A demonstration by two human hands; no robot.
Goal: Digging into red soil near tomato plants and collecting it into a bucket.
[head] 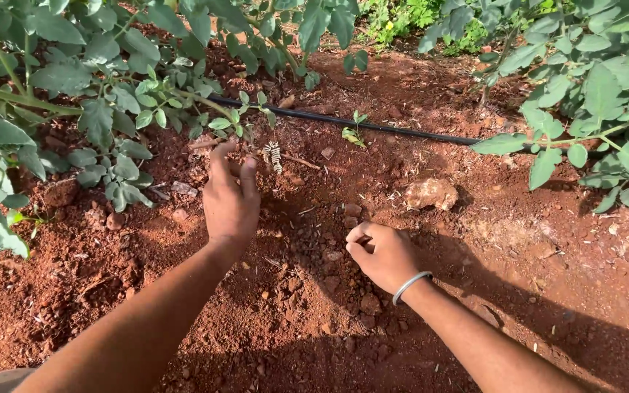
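My left hand point(230, 195) reaches forward over red soil, fingers together and stretched toward the base of a leafy green plant point(118, 109); whether it pinches a stem is hidden. A small striped caterpillar-like thing point(274, 155) lies just right of its fingertips. My right hand point(382, 255), with a metal bangle point(410, 285) on the wrist, rests curled on the soil, fingers closed around something small or just earth.
A black drip hose point(373, 127) crosses the bed behind the hands. A pale stone point(431, 193) sits to the right. Another leafy plant point(591, 102) fills the right side. A tiny seedling point(354, 134) grows by the hose. Loose red clods lie between the hands.
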